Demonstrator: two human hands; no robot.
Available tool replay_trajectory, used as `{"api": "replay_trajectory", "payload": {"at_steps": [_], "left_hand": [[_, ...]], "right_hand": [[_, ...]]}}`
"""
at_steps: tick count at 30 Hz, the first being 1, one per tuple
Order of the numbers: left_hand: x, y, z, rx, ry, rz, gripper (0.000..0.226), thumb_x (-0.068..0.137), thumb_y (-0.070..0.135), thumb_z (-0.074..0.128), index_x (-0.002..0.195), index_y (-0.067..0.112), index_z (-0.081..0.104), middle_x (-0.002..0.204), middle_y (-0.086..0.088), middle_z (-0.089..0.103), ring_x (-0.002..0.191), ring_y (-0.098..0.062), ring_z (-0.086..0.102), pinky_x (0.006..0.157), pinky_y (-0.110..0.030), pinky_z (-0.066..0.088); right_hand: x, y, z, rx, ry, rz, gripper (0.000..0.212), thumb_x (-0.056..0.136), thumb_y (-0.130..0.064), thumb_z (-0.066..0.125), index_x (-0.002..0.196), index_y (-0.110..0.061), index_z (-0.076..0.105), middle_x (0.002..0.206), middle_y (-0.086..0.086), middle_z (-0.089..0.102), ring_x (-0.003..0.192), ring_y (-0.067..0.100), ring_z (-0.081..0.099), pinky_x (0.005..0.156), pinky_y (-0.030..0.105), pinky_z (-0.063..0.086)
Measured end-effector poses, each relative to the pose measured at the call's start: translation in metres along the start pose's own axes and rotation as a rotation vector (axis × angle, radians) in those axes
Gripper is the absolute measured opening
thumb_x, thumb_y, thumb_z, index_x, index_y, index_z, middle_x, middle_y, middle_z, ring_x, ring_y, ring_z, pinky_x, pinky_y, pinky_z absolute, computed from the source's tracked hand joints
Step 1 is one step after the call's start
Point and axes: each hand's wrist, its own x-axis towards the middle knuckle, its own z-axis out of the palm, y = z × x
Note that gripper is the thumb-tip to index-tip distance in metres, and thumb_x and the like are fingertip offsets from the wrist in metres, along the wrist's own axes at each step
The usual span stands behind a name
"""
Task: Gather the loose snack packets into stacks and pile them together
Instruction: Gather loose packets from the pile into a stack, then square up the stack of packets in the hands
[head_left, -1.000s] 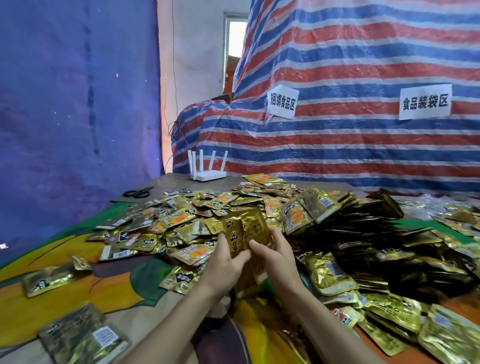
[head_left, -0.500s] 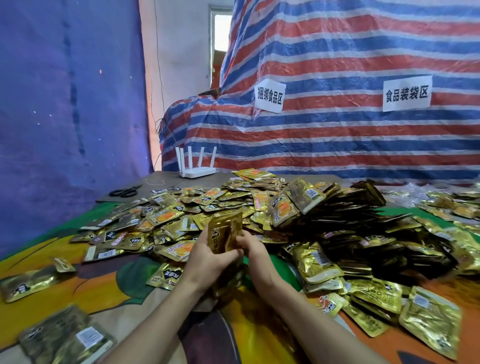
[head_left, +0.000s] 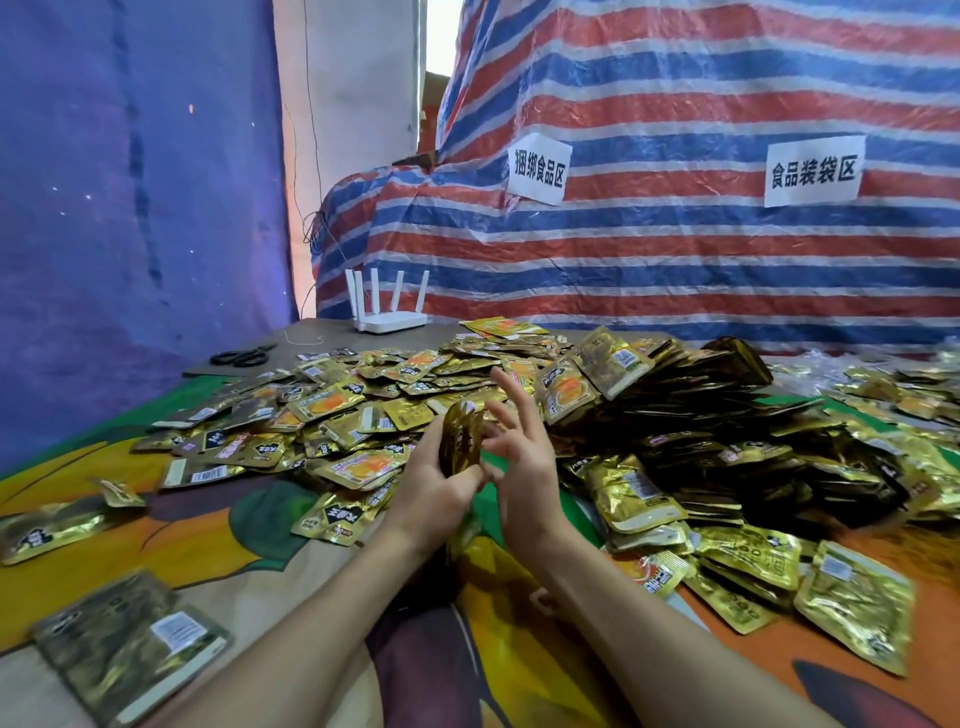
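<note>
My left hand (head_left: 434, 491) grips a small upright stack of gold snack packets (head_left: 460, 439) edge-on at the middle of the view. My right hand (head_left: 519, 457) is just right of the stack with its fingers spread and straight, holding nothing. Behind both hands lies a wide heap of loose gold packets (head_left: 374, 400). A darker pile of stacked packets (head_left: 727, 441) rises to the right. More single packets lie at the near left (head_left: 130, 649) and near right (head_left: 857, 605).
The packets lie on a colourful printed cloth (head_left: 182, 540). A white router (head_left: 387, 304) and black scissors (head_left: 241, 357) sit at the back. A striped tarp (head_left: 675, 234) with two paper signs stands behind, and a blue sheet (head_left: 130, 208) hangs on the left.
My right hand has let go of the packet stack and spread its fingers beside it. My left hand still holds the stack, now turned edge-on.
</note>
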Motion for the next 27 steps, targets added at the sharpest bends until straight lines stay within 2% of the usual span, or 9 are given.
{"api": "replay_trajectory", "payload": {"at_steps": [4, 6, 10, 13, 16, 19, 21, 24, 27], "left_hand": [[0.003, -0.004, -0.005, -0.07, 0.04, -0.033, 0.043, 0.08, -0.01, 0.07, 0.113, 0.016, 0.061, 0.101, -0.013, 0.071, 0.093, -0.023, 0.07, 0.074, -0.032, 0.058], [0.004, -0.004, -0.007, -0.092, 0.026, -0.03, 0.046, 0.076, -0.007, 0.074, 0.114, 0.016, 0.062, 0.1, -0.011, 0.073, 0.093, -0.026, 0.072, 0.072, -0.031, 0.059], [0.003, -0.002, -0.004, -0.047, -0.032, -0.005, 0.044, 0.066, 0.009, 0.07, 0.108, 0.022, 0.065, 0.081, 0.011, 0.073, 0.075, -0.003, 0.068, 0.061, -0.02, 0.052], [0.005, -0.003, -0.004, -0.017, -0.029, -0.011, 0.043, 0.061, 0.01, 0.066, 0.101, 0.026, 0.064, 0.071, 0.014, 0.067, 0.065, -0.002, 0.062, 0.056, -0.022, 0.049], [0.003, 0.0, -0.003, 0.026, -0.054, 0.011, 0.038, 0.062, 0.007, 0.064, 0.097, 0.021, 0.061, 0.066, 0.016, 0.065, 0.06, 0.001, 0.061, 0.052, -0.017, 0.047], [0.002, 0.001, -0.001, -0.019, -0.034, -0.002, 0.039, 0.061, 0.006, 0.065, 0.099, 0.012, 0.062, 0.072, 0.004, 0.064, 0.066, -0.01, 0.062, 0.056, -0.024, 0.05], [0.002, 0.0, 0.001, -0.106, -0.022, -0.047, 0.042, 0.061, 0.007, 0.069, 0.102, 0.009, 0.065, 0.08, -0.007, 0.064, 0.073, -0.02, 0.064, 0.063, -0.033, 0.054], [0.002, 0.001, 0.008, -0.276, 0.017, -0.141, 0.02, 0.063, 0.007, 0.063, 0.076, 0.016, 0.074, 0.068, -0.01, 0.066, 0.063, -0.025, 0.066, 0.057, -0.034, 0.054], [0.005, -0.003, 0.006, -0.257, 0.14, -0.131, 0.018, 0.072, 0.001, 0.063, 0.075, 0.015, 0.074, 0.065, -0.008, 0.069, 0.066, -0.03, 0.065, 0.062, -0.036, 0.053]], "right_hand": [[-0.002, -0.003, -0.012, -0.448, -0.024, -0.312, 0.024, 0.08, -0.023, 0.067, 0.102, -0.019, 0.074, 0.112, 0.003, 0.064, 0.11, 0.014, 0.062, 0.086, 0.027, 0.054], [0.0, -0.01, -0.014, -0.579, -0.042, -0.353, 0.018, 0.079, -0.023, 0.068, 0.096, -0.017, 0.071, 0.108, 0.0, 0.06, 0.106, 0.01, 0.06, 0.087, 0.029, 0.053], [0.008, -0.038, -0.021, -0.95, -0.236, -0.278, 0.016, 0.079, -0.034, 0.056, 0.091, -0.026, 0.06, 0.106, -0.003, 0.052, 0.105, 0.014, 0.051, 0.09, 0.04, 0.048], [0.013, -0.056, -0.026, -1.165, -0.326, -0.209, 0.021, 0.08, -0.042, 0.053, 0.095, -0.031, 0.061, 0.114, -0.002, 0.053, 0.116, 0.017, 0.044, 0.102, 0.049, 0.039], [0.014, -0.062, -0.031, -1.056, -0.406, -0.226, 0.008, 0.088, -0.024, 0.064, 0.094, -0.029, 0.066, 0.116, -0.001, 0.055, 0.118, 0.02, 0.044, 0.106, 0.05, 0.033], [0.009, -0.058, -0.03, -0.855, -0.394, -0.283, 0.022, 0.09, -0.003, 0.068, 0.093, -0.025, 0.071, 0.114, 0.003, 0.058, 0.117, 0.019, 0.05, 0.104, 0.038, 0.038], [0.006, -0.047, -0.025, -0.772, -0.269, -0.327, 0.022, 0.089, -0.009, 0.074, 0.104, -0.025, 0.071, 0.114, 0.0, 0.061, 0.117, 0.017, 0.053, 0.102, 0.033, 0.042], [0.003, -0.031, -0.014, -0.686, -0.039, -0.259, 0.046, 0.083, -0.024, 0.082, 0.124, -0.022, 0.061, 0.118, -0.002, 0.061, 0.113, 0.007, 0.055, 0.092, 0.016, 0.044], [0.0, -0.028, -0.009, -0.704, -0.077, -0.163, 0.034, 0.089, -0.026, 0.076, 0.12, -0.015, 0.065, 0.118, 0.002, 0.064, 0.108, 0.011, 0.06, 0.092, 0.023, 0.049]]}}
